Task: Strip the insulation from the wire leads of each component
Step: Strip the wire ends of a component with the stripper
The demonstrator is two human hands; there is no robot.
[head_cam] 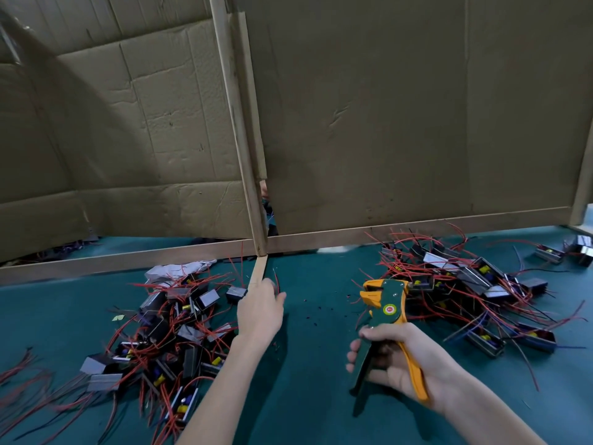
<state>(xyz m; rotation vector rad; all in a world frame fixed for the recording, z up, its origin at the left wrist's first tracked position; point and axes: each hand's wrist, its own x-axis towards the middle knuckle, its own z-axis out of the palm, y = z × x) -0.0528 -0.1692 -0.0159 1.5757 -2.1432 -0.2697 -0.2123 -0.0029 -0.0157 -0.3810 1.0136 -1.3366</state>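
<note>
Right hand (396, 359) — fingers curled round the handles of the pliers (386, 308); heap of wired parts (465, 284) just beyond the tool's head. Left hand (260, 313) — grip cannot be told; second heap (170, 332) beside it.

Single head-worn wide-angle view: looks forward and down over green table (308, 374), faces cardboard partition (385, 123); close range, just above left hand (260, 313) and right hand (401, 358).
</note>
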